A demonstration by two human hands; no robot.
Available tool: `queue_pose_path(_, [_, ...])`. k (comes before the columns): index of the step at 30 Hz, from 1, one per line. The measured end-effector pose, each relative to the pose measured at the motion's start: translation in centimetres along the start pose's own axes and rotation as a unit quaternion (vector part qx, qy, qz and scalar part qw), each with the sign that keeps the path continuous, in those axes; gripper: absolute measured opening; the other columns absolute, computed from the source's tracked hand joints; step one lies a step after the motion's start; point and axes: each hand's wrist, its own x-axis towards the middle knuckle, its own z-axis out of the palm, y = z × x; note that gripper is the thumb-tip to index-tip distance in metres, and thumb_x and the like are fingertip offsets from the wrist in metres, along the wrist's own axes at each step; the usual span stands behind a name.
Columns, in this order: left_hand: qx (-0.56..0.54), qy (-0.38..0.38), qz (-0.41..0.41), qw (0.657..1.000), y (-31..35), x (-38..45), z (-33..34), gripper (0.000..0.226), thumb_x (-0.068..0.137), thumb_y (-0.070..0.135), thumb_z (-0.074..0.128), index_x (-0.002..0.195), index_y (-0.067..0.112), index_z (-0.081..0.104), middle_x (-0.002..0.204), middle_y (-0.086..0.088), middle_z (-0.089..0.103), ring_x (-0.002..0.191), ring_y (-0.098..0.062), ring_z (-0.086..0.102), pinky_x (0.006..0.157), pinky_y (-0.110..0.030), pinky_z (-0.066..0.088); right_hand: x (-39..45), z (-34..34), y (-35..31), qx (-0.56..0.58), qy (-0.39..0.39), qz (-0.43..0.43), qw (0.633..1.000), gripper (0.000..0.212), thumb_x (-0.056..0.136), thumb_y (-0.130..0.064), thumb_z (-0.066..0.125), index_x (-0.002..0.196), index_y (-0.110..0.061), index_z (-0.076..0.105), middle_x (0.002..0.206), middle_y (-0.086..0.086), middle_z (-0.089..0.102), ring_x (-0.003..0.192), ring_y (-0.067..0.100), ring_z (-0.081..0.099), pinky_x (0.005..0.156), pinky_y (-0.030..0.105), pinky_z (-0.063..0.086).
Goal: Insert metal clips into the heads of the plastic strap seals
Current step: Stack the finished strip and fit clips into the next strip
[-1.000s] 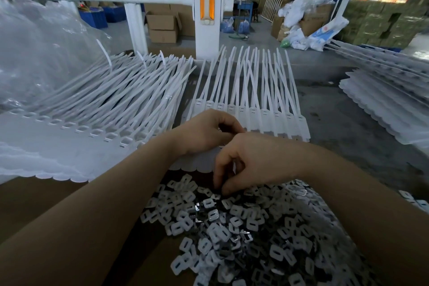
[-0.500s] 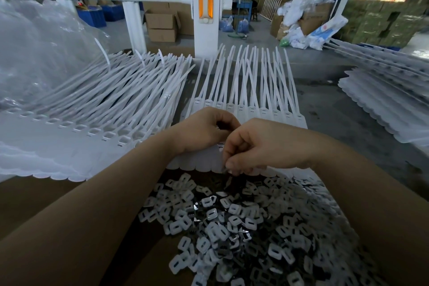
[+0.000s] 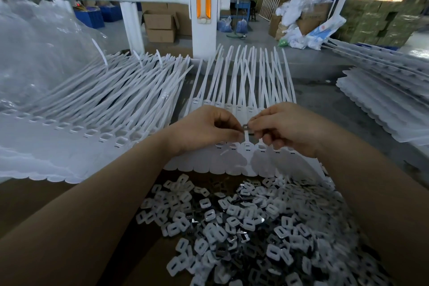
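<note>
my left hand and right hand meet over the middle of the worktop, both with fingers curled into a pinch; between the fingertips i hold a small dark metal clip, the right hand seeming to carry it and the left steadying it, though i cannot tell which grips harder. directly under that pinch lies a flat sheet of joined white plastic strap seals, their slotted heads in a row crossing left to right and their long tails running away from me towards a white post. so the target head sits just below and slightly nearer me than the clip, about equally near both hands. nearer still, a loose heap of small white and metal clip pieces covers the brown worktop. more strap seals fan out at left, under clear plastic film
</note>
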Motion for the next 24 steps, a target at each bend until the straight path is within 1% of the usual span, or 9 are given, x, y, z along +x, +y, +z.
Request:
queue_pose_path(6, [-0.003, 0.024, 0.003, 1.0, 0.09, 0.04, 0.18, 0.004, 0.087, 0.019, 0.071, 0.088, 0.017, 0.074, 0.079, 0.005, 0.073, 0.07, -0.002, 0.062, 0.064, -0.013, 0.048, 0.03, 0.13, 0.05, 0.02, -0.016, 0.0, 1.0, 0.01, 0.087, -0.011, 0.068, 0.082, -0.003, 0.072, 0.064, 0.007, 0.065, 0.049, 0.009, 0.049, 0.042, 0.02, 0.034])
queue_pose_path(9, [0.007, 0.026, -0.005, 1.0, 0.2, 0.05, 0.13, 0.007, 0.088, 0.022, 0.07, 0.09, 0.017, 0.075, 0.086, -0.004, 0.073, 0.075, -0.009, 0.062, 0.071, -0.023, 0.05, -0.07, 0.2, -0.02, 0.012, -0.019, -0.004, 1.0, 0.009, 0.087, -0.009, 0.066, 0.082, -0.003, 0.072, 0.065, 0.007, 0.065, 0.049, 0.009, 0.05, 0.043, 0.021, 0.034])
queue_pose_path(11, [0.005, 0.031, -0.003, 1.0, 0.3, 0.06, 0.17, 0.006, 0.088, 0.019, 0.07, 0.089, 0.015, 0.074, 0.085, -0.003, 0.072, 0.074, -0.007, 0.062, 0.071, -0.021, 0.05, -0.08, 0.26, -0.08, 0.005, -0.018, -0.011, 1.0, 0.009, 0.088, -0.01, 0.066, 0.083, -0.004, 0.071, 0.066, 0.006, 0.066, 0.05, 0.009, 0.05, 0.043, 0.021, 0.035])
queue_pose_path(14, [0.013, 0.04, 0.007, 0.999, 0.48, -0.12, 0.21, 0.004, 0.087, 0.015, 0.071, 0.085, 0.014, 0.074, 0.074, 0.005, 0.068, 0.066, -0.002, 0.058, 0.062, -0.013, 0.047, -0.23, 0.52, -0.21, -0.024, -0.01, -0.029, 0.999, 0.007, 0.087, -0.011, 0.067, 0.085, -0.007, 0.072, 0.063, 0.003, 0.065, 0.05, 0.008, 0.051, 0.043, 0.02, 0.037])
queue_pose_path(16, [0.033, 0.04, 0.014, 0.999, 0.56, -0.19, 0.26, 0.003, 0.086, 0.016, 0.072, 0.085, 0.016, 0.074, 0.076, 0.007, 0.068, 0.067, 0.0, 0.058, 0.064, -0.01, 0.045, -0.33, 0.66, -0.23, -0.048, -0.003, -0.034, 0.998, 0.005, 0.086, -0.011, 0.069, 0.084, -0.007, 0.072, 0.062, 0.002, 0.065, 0.05, 0.008, 0.05, 0.043, 0.02, 0.037])
queue_pose_path(18, [0.079, 0.035, 0.022, 0.996, 0.46, -0.22, 0.35, 0.004, 0.085, 0.024, 0.073, 0.088, 0.021, 0.072, 0.088, 0.009, 0.067, 0.084, 0.0, 0.06, 0.08, -0.014, 0.045, -0.34, 0.7, -0.19, -0.06, 0.011, -0.027, 0.998, 0.006, 0.085, -0.011, 0.069, 0.083, -0.006, 0.072, 0.061, 0.002, 0.064, 0.049, 0.009, 0.049, 0.043, 0.02, 0.037])
queue_pose_path(20, [0.185, 0.026, 0.019, 0.982, -0.05, -0.29, 0.5, 0.016, 0.084, 0.04, 0.071, 0.098, 0.033, 0.068, 0.108, 0.011, 0.058, 0.109, -0.008, 0.051, 0.099, -0.03, 0.035, -0.38, 0.63, -0.08, -0.076, 0.032, -0.01, 0.997, 0.009, 0.085, -0.012, 0.069, 0.079, -0.005, 0.071, 0.056, -0.001, 0.062, 0.046, 0.01, 0.047, 0.041, 0.021, 0.036])
queue_pose_path(22, [0.281, 0.019, 0.009, 0.959, -0.33, -0.47, 0.47, 0.024, 0.081, 0.056, 0.064, 0.103, 0.045, 0.062, 0.121, 0.013, 0.049, 0.121, -0.012, 0.037, 0.102, -0.036, 0.018, -0.34, 0.43, 0.06, -0.088, 0.048, 0.009, 0.995, 0.013, 0.084, -0.012, 0.069, 0.076, -0.002, 0.067, 0.055, 0.001, 0.057, 0.045, 0.012, 0.044, 0.04, 0.021, 0.033])
queue_pose_path(24, [0.322, 0.03, 0.005, 0.946, -0.43, -0.52, 0.33, 0.027, 0.081, 0.063, 0.058, 0.104, 0.048, 0.06, 0.122, 0.012, 0.046, 0.121, -0.013, 0.033, 0.1, -0.037, 0.015, -0.41, 0.27, 0.1, -0.092, 0.052, 0.03, 0.994, 0.011, 0.083, -0.011, 0.068, 0.08, -0.001, 0.066, 0.058, 0.005, 0.054, 0.045, 0.014, 0.04, 0.04, 0.02, 0.03])
